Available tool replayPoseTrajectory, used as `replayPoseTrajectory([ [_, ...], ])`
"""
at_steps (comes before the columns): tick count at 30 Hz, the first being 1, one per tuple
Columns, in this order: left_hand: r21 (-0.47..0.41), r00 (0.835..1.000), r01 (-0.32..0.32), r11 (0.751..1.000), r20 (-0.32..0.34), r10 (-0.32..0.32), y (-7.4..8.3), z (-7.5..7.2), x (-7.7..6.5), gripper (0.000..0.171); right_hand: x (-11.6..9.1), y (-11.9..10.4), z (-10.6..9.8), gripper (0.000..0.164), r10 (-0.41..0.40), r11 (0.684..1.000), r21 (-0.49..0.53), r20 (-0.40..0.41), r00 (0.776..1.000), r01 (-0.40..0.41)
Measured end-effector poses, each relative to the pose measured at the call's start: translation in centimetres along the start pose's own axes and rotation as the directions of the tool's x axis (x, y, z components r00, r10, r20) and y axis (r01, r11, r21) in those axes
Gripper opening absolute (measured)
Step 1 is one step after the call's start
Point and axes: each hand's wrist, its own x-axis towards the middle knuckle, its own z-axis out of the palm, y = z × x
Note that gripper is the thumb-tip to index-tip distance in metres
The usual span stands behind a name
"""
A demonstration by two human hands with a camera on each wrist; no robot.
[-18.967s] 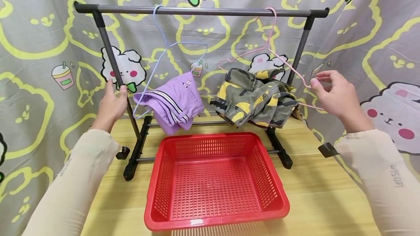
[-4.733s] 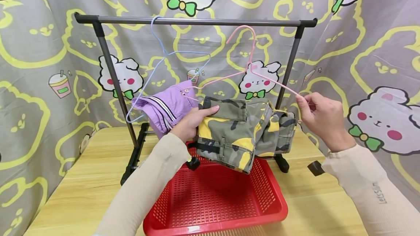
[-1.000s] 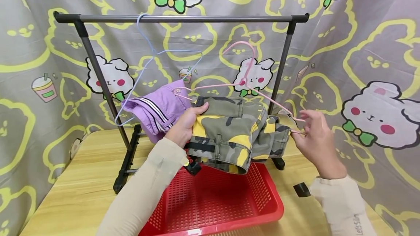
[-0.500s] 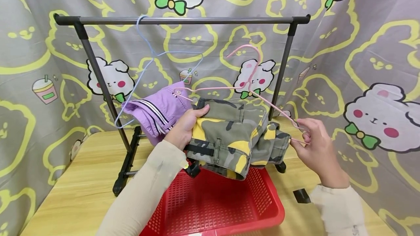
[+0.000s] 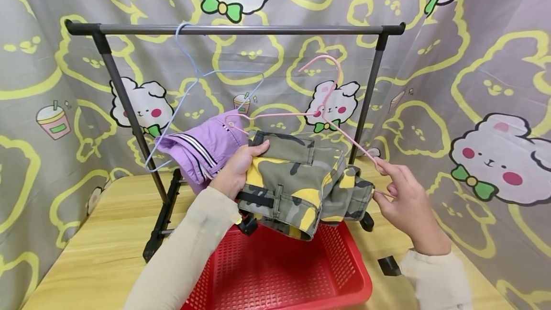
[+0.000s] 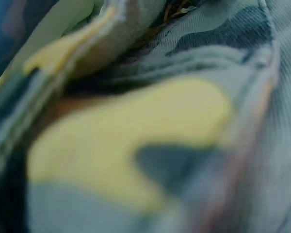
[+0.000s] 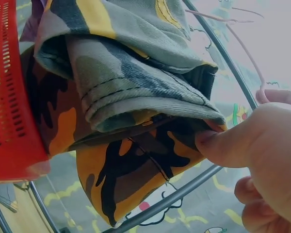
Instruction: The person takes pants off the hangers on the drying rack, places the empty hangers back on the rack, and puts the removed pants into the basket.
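Observation:
Folded camouflage trousers in grey, black and yellow hang over the lower bar of a pink hanger. Its hook stands below the rack's rail, free of it. My left hand grips the trousers' left side, thumb on top and the other fingers hidden behind the cloth. My right hand holds the hanger's right end, the index finger at its corner and the thumb by the lower bar. In the right wrist view, the thumb lies at the trousers' edge. Blurred camouflage cloth fills the left wrist view.
Purple trousers with striped trim hang on a blue hanger from the dark metal rack. A red plastic basket stands on the wooden table below the camouflage trousers. A patterned curtain closes off the back.
The pink hanger with the camouflage trousers has come off the rail and nearer me. My left hand has gone from the left post to the trousers. Lately, the right hand's grip has shifted slightly.

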Motion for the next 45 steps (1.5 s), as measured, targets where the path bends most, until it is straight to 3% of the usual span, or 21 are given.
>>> replayPoseTrajectory([
  [6,0.001,1.000,0.014,1.000,0.020,-0.014,-0.1,-0.2,0.1,0.015,-0.4,0.2,0.7,0.044,-0.052,0.999,0.000,-0.083,0.995,0.053],
  [11,0.005,1.000,-0.007,1.000,0.029,0.007,-0.2,0.0,0.0,0.012,-1.2,0.1,0.9,0.044,0.009,0.999,0.049,-0.111,0.994,-0.003],
  [15,0.017,0.999,-0.026,1.000,0.037,0.025,-0.2,0.3,-0.1,0.010,-1.8,0.1,0.9,0.059,0.050,0.997,0.058,-0.099,0.994,-0.045],
  [29,0.048,1.000,-0.012,0.999,0.008,0.012,-0.2,0.2,0.0,0.010,-2.7,-0.1,2.3,0.070,0.065,0.992,0.111,-0.117,0.991,-0.052],
  [41,0.011,1.000,-0.015,1.000,0.012,0.015,-0.4,0.0,-0.3,0.010,-3.2,-0.5,2.3,0.064,0.071,0.986,0.159,-0.144,0.987,-0.048],
  [45,0.020,1.000,-0.015,1.000,0.020,0.014,-0.5,0.0,-0.3,0.011,-3.5,-0.6,2.3,0.051,0.082,0.988,0.144,-0.146,0.986,-0.061],
])
